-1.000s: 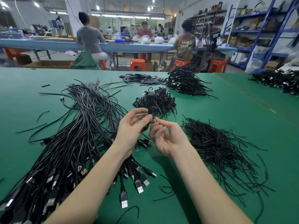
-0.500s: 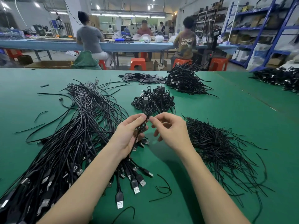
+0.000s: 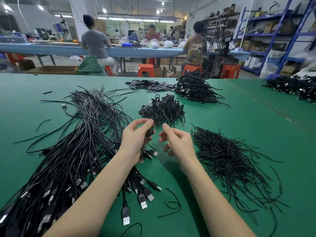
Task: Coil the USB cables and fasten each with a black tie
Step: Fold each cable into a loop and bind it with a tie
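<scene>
While both forearms are stretched forward over the green bench (image 3: 239,117), a coiled USB cable (image 3: 150,131) is gripped in the left hand (image 3: 136,141), pinched between thumb and curled fingers, its plug hanging below the palm. The right hand (image 3: 176,139) is held just beside it, fingers loosely curled, thumb and forefinger close together; whether a black tie is pinched there cannot be told. Loose cables (image 3: 77,142) are heaped to the left, a pile of ties (image 3: 225,156) lies to the right, and finished coils (image 3: 162,108) are piled just beyond the hands.
</scene>
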